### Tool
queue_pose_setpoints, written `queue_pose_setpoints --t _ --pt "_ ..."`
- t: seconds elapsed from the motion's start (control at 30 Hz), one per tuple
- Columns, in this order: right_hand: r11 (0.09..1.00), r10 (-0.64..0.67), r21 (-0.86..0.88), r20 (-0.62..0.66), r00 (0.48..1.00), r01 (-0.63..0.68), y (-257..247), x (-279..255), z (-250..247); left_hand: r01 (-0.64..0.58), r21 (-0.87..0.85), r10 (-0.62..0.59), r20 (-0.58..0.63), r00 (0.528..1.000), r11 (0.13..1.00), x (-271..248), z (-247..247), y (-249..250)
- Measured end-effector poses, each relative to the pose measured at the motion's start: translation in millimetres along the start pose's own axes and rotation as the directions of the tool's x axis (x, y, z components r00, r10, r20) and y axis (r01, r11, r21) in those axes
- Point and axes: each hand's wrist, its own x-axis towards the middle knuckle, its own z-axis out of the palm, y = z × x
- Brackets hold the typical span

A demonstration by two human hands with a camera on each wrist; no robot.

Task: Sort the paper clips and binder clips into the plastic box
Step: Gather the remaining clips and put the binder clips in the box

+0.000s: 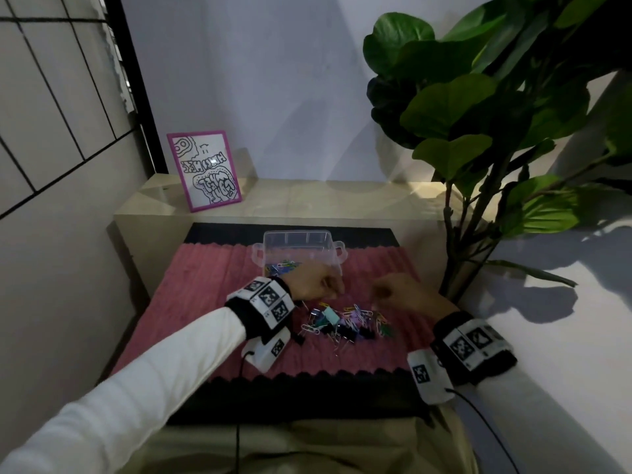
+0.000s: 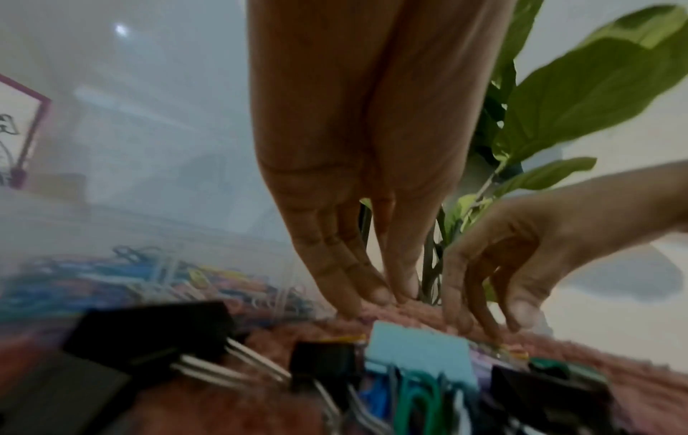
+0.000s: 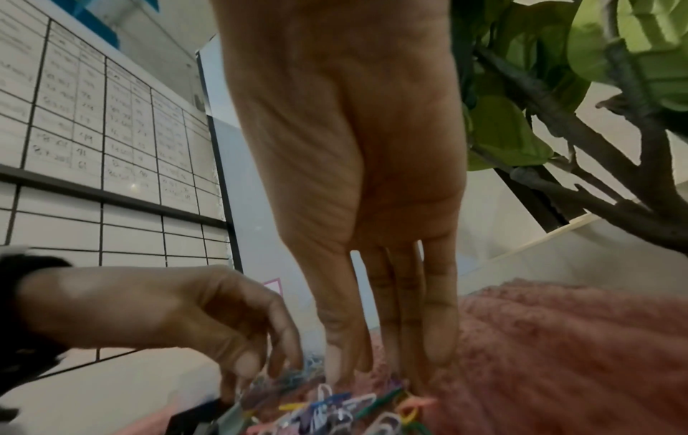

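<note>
A clear plastic box [image 1: 337,251] stands at the far side of the pink mat [image 1: 205,289], with coloured paper clips [image 1: 282,266] inside. A mixed pile of paper clips and binder clips [image 1: 345,325] lies in front of it. My left hand [image 1: 337,292] reaches down at the pile's far left edge. Its straight fingertips [image 2: 376,294] touch the mat just behind a light-blue binder clip [image 2: 420,350]. My right hand [image 1: 376,299] comes down on the pile's right side, its straight fingers [image 3: 439,353] among loose paper clips [image 3: 357,406]. I see nothing held in either hand.
A black binder clip [image 2: 156,335] lies nearest my left wrist. A large leafy plant [image 1: 478,114] stands close on the right, and a pink-framed drawing [image 1: 205,171] leans on the ledge behind. Walls close in on both sides.
</note>
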Motion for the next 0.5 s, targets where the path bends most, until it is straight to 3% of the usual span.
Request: queue_pose_setpoints --t 0.27,0.4,0.5 --pt "0.999 -0.022 -0.037 0.084 0.996 0.025 8.1 -17.0 18.7 -0.051 0.285 -0.003 0.187 0.982 0.957 31.1 27.8 18.8" --pt "0.991 -0.016 0.132 0.054 0.998 0.009 12.1 -17.9 22.8 -0.082 0.327 0.009 0.216 0.976 0.941 35.7 32.0 22.0" --pt "0.949 0.013 0.314 0.000 1.000 -0.013 18.4 -21.8 19.0 -0.076 0.268 0.025 0.191 0.981 0.960 35.9 30.1 18.0"
